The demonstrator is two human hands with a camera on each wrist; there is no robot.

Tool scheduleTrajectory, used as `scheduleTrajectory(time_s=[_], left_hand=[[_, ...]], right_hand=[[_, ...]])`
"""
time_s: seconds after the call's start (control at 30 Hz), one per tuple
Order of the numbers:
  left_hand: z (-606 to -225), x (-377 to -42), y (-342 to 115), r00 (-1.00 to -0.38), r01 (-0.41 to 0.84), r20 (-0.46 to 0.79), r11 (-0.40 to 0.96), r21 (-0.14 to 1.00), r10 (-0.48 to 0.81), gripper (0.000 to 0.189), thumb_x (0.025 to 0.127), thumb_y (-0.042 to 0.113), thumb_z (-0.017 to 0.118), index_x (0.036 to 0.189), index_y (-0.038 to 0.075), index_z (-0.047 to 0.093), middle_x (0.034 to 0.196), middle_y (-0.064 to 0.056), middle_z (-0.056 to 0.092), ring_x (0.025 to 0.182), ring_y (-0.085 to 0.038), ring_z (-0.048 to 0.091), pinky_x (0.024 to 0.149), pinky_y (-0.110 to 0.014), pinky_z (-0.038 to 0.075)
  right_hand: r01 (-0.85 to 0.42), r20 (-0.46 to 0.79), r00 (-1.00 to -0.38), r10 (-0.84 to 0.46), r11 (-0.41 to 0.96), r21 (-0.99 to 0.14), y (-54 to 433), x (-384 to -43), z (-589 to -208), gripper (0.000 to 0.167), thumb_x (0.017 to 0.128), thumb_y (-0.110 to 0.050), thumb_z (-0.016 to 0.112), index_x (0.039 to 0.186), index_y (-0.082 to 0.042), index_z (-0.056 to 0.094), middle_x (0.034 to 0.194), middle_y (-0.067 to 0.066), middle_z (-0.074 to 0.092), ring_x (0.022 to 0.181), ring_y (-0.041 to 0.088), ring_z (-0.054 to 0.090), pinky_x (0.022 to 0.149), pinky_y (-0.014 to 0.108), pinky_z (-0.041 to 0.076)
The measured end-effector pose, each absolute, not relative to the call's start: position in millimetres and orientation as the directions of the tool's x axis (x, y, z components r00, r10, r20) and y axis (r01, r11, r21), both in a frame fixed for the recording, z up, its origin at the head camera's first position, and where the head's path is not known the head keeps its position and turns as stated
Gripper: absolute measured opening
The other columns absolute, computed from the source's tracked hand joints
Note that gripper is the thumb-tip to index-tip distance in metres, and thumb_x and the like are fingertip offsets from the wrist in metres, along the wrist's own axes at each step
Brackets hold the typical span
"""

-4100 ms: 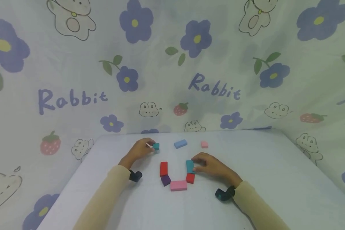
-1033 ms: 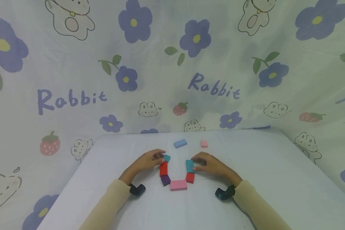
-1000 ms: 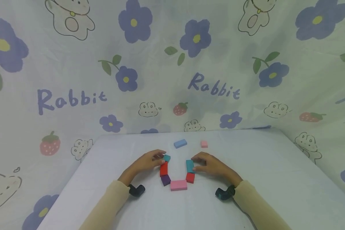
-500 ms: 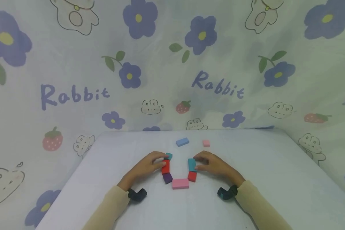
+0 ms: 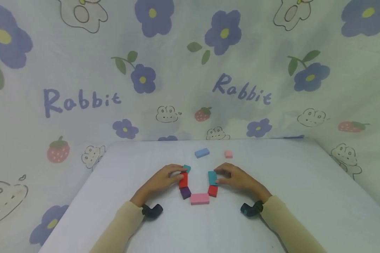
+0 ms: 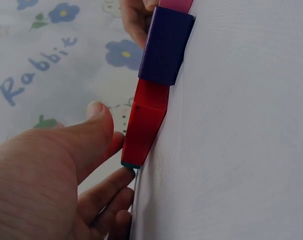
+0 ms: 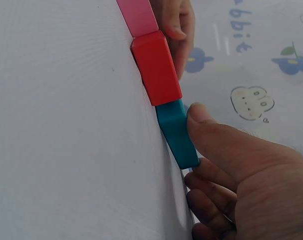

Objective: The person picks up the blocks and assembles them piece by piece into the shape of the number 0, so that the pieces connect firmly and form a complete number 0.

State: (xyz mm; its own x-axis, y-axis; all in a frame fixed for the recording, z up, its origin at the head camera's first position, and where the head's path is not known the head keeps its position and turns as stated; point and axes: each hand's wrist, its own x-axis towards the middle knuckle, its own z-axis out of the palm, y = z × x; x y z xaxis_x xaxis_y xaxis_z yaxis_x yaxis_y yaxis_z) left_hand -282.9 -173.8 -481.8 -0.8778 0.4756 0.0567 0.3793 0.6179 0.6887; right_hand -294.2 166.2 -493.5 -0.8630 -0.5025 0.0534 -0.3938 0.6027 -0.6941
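My left hand (image 5: 162, 179) is at the left side of a U-shaped row of blocks. Its index fingertip touches a small teal block (image 5: 187, 168), and its thumb lies beside a long red block (image 5: 183, 180). In the left wrist view the thumb stands slightly apart from that red block. My right hand (image 5: 237, 177) pinches a long teal block (image 5: 212, 178) on the right side, thumb along its side and index finger at its far end. A purple block (image 5: 185, 192), a pink block (image 5: 200, 199) and a short red block (image 5: 213, 191) make up the near curve.
Farther back on the white table (image 5: 272, 165) lie a light blue block (image 5: 202, 153) and a small light pink block (image 5: 228, 154). A patterned cloth (image 5: 177, 70) hangs behind the table. Each wrist wears a black camera mount (image 5: 152, 211).
My left hand has brought the small teal block from the back left to the far end of the long red block, then shifted its thumb towards the red one. My right hand has stayed on its teal block.
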Motion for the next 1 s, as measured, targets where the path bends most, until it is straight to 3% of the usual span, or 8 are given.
scheduleTrajectory(time_s=[0.2,1.0], left_hand=[[-482.3,-281.6,-173.9,-0.89,0.332,0.022,0.615,0.715,0.454,0.042,0.096,0.036,0.066,0.136,0.024,0.062,0.149,-0.006,0.052,0.145,-0.031,0.039,0.117,-0.058,0.032],[-480.7,-279.0,-172.5,-0.89,0.342,0.03,0.623,0.703,0.454,0.042,0.096,0.031,0.067,0.137,0.023,0.061,0.147,-0.007,0.053,0.143,-0.034,0.041,0.116,-0.06,0.033]], right_hand=[[-0.387,0.05,-0.865,-0.499,0.6,-0.701,165.4,-292.7,-494.1,0.048,0.086,-0.038,0.077,0.129,-0.022,0.064,0.127,-0.004,0.063,0.124,0.02,0.057,0.108,0.047,0.047],[-0.394,0.058,-0.864,-0.5,0.601,-0.695,165.7,-292.7,-493.2,0.048,0.086,-0.036,0.078,0.13,-0.021,0.063,0.128,-0.003,0.063,0.124,0.02,0.057,0.108,0.046,0.047]])
